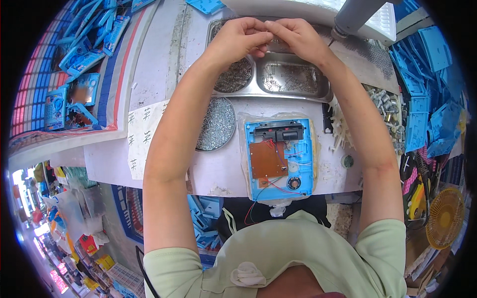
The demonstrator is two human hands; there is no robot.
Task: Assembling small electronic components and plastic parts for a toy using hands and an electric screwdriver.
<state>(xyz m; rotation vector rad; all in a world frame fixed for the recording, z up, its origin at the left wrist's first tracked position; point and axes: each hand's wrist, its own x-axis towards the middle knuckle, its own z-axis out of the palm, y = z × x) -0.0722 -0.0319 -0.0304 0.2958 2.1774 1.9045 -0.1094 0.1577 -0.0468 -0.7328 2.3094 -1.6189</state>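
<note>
Over the divided metal tray point(293, 94), my left hand point(241, 40) and my right hand point(296, 39) meet with fingertips pinched together. Whatever lies between the fingers is too small to make out. Small dark metal parts, like screws, sit in the tray's compartments. Nearer to me lies an open blue plastic casing point(252, 187) on a padded base. Inside it are a brown circuit board point(263, 161), a black mechanism point(266, 131) with a motor-like cylinder, a round speaker point(294, 183) and thin coloured wires. Neither hand touches the casing.
A round dish of small silvery parts point(218, 124) stands left of the casing. Blue plastic pieces point(82, 57) fill a basket at the far left; more blue casings point(422, 99) are stacked right. A grey cylindrical arm point(355, 20) juts in at the back, near white foam point(308, 11).
</note>
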